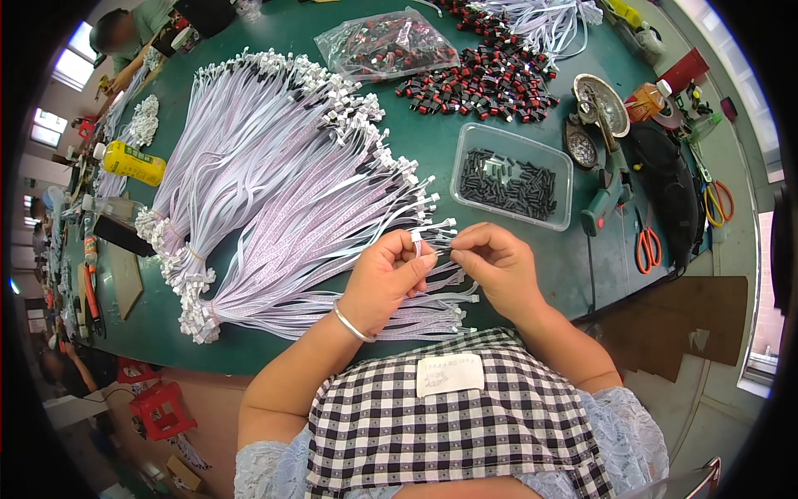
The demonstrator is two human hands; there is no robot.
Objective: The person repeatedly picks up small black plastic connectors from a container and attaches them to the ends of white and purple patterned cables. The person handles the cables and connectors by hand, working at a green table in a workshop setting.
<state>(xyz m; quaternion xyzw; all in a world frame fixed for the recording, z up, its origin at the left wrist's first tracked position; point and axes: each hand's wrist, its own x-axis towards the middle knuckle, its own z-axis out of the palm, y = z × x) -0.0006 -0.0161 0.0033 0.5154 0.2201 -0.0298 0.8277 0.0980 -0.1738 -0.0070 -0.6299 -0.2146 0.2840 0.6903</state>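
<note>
Right now your left hand (386, 270) is pinching a white ribbon cable end, its white connector (417, 236) showing at your forefinger, nearer you than the clear plastic box (570, 185) and off to its left. Thin dark strands (441, 252) are poking out toward your right hand (495, 259), which is sitting just on your side of the box. There, your thumb and forefinger are coming together at the strand tips; what exactly they are gripping is too small to tell.

Around that, the big white and lilac cable bundles (287, 249) are fanning out left of the box, their tied ends lying farthest from it. Inside the box, short black tubes (509, 183) are lying loose. Just beyond it, small black-and-red parts (486, 87) are spilling in a heap, and a clear bag (386, 46) of similar pieces is slumping beyond the box to its left.

Over on the box's right, a green-handled tool (608, 198) is resting close by, with orange-handled scissors (647, 249) lying farther right and nearer you. A metal dish (615, 108) is standing beyond the box to its right, and a yellow bottle (133, 162) is lying well off to its left, past the bundles.
</note>
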